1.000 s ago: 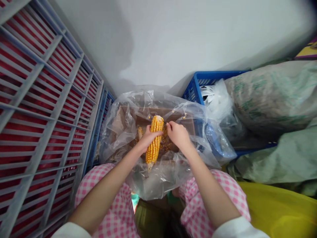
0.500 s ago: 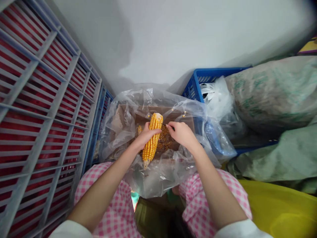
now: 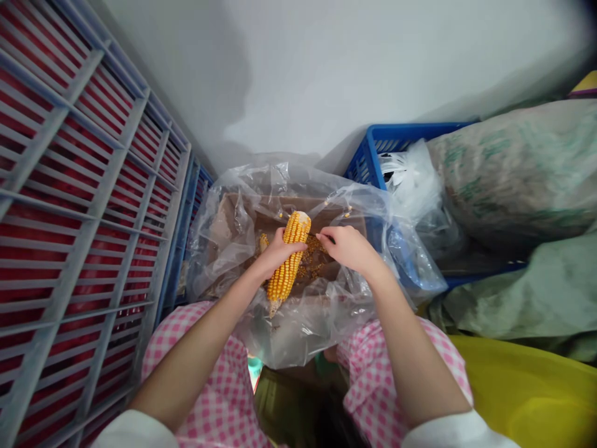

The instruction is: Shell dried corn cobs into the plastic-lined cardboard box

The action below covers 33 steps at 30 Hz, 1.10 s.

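My left hand (image 3: 275, 254) is closed round a yellow corn cob (image 3: 288, 266), holding it tilted with its tip pointing away from me. My right hand (image 3: 347, 247) is pinched just to the right of the cob's upper end; a thin dark tool seems to be in its fingers, too small to name. Both hands hover over a cardboard box (image 3: 242, 214) lined with clear plastic (image 3: 303, 330). Loose kernels (image 3: 313, 264) lie in the box under the hands. My knees in pink checked trousers (image 3: 219, 373) frame the box.
Red and grey crates (image 3: 69, 205) are stacked on the left. A blue crate (image 3: 368, 162) with a white plastic bag (image 3: 405, 180) stands on the right, with woven sacks (image 3: 513, 180) over it. A yellow tub (image 3: 527, 392) sits at bottom right. A white wall is behind.
The cob and my left hand have dropped slightly and shifted left. My right hand has stayed at the cob's upper end, moving a little to the right.
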{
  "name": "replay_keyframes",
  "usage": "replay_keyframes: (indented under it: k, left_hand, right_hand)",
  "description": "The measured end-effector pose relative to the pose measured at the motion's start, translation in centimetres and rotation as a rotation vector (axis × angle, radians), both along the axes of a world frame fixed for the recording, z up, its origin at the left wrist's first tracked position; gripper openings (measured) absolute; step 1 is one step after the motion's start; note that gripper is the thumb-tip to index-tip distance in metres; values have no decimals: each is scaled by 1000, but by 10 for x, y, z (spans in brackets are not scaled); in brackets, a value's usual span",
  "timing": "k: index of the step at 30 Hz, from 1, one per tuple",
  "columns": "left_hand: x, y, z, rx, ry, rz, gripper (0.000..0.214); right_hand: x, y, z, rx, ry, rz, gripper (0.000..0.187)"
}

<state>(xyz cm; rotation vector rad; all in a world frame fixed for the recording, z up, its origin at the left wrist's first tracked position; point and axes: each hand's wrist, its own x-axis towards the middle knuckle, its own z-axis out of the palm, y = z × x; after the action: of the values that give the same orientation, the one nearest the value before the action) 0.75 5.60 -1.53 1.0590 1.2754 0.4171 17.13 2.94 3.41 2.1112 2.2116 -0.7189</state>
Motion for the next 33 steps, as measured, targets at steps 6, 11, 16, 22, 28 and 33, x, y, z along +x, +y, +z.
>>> replay_keyframes:
  k: [6, 11, 16, 22, 28, 33]
  left_hand:
    - [1, 1, 4, -13, -15, 0, 45]
    - [1, 1, 5, -13, -4, 2, 46]
    - [0, 0, 2, -6, -3, -12, 46]
    - [1, 1, 4, -31, -1, -2, 48]
    - [1, 1, 5, -42, -7, -7, 47]
    - [1, -2, 2, 69, 30, -32, 44]
  right_hand:
    - [2, -1, -1, 18, 6, 0, 33]
    - [2, -1, -1, 20, -10, -3, 33]
    - [4, -2, -1, 17, -6, 22, 31]
    - [3, -2, 2, 17, -14, 20, 31]
    - [2, -3, 4, 11, -52, 29, 31]
    - [-3, -6, 3, 41, -166, 58, 30]
